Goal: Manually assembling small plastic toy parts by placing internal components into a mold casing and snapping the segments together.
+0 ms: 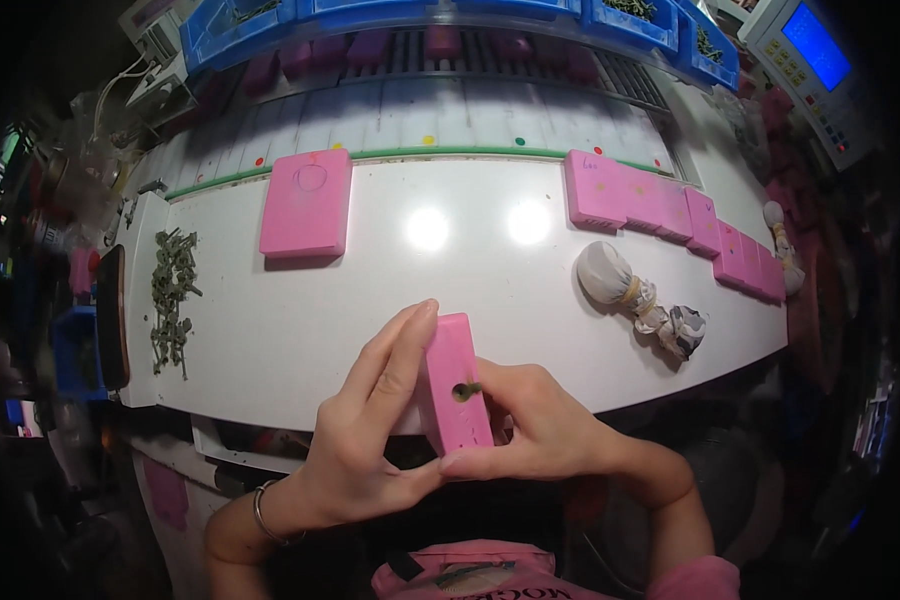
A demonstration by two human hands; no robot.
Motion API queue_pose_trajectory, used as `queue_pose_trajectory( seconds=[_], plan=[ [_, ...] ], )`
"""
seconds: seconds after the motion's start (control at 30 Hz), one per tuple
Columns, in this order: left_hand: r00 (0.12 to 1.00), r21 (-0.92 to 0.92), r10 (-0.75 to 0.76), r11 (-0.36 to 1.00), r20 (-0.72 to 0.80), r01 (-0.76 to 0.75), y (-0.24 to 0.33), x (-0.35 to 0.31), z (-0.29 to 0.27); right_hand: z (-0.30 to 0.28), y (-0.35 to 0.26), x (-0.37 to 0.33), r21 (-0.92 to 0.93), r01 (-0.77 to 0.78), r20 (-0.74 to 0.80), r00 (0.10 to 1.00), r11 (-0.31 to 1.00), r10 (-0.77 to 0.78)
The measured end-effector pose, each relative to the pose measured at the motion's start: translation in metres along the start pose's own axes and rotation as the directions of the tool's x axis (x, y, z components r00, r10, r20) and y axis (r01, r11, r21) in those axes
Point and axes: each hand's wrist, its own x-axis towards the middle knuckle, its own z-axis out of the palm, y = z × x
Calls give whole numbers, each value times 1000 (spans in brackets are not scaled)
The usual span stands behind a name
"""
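Close to my body, just over the table's front edge, both hands hold a pink rubber mould (pixel 455 370) upright, narrow side up. A round dark hole shows in that side, with a small green bit at its right edge. My left hand (pixel 365 420) grips the mould from the left, fingers straight along it and thumb at the near end. From the right, my right hand (pixel 540 415) wraps it, thumb at the near corner and fingers partly hidden behind it. A larger pink mould (pixel 307 205) lies flat farther back on the left.
Green branched pieces (pixel 173 300) lie at the table's left. A row of pink moulds (pixel 642 200) runs along the right, by a tied white cloth bag (pixel 605 272). Blue bins (pixel 635 22) line the back. A device with a blue screen (pixel 816 45) stands back right.
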Motion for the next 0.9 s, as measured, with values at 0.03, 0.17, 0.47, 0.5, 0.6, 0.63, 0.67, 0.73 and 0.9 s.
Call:
queue_pose_trajectory(
  seconds=[0.03,0.17,0.47,0.5,0.6,0.63,0.67,0.73,0.9],
  plan=[
    [1000,-4,3,1000,0,-3,1,-1,1,1,3,0,32,20,50,999,999,-21],
    [995,-103,-17,995,-96,7,1,-2,5,8,7,2,39,136,99,985,990,-139],
    [956,2,40,999,-292,-41,-14,-3,20,9,16,6,-175,420,25,906,890,-423],
    [951,56,54,998,-305,-39,-15,-6,21,8,16,5,-243,446,34,892,862,-452],
    [950,95,41,995,-311,-12,-11,-10,16,14,12,-1,-300,354,-55,921,886,-386],
    [953,78,9,997,-304,16,-10,-12,15,15,10,-3,-300,355,-53,921,886,-387],
    [952,78,8,997,-306,17,-11,-12,14,16,8,-5,-250,334,-87,927,909,-365],
    [952,31,-14,999,-307,25,-11,-13,14,15,8,-7,-198,314,-117,933,928,-341],
    [942,30,-18,999,-334,30,-16,-14,12,13,8,-9,-158,292,-131,941,943,-313]
  ],
)
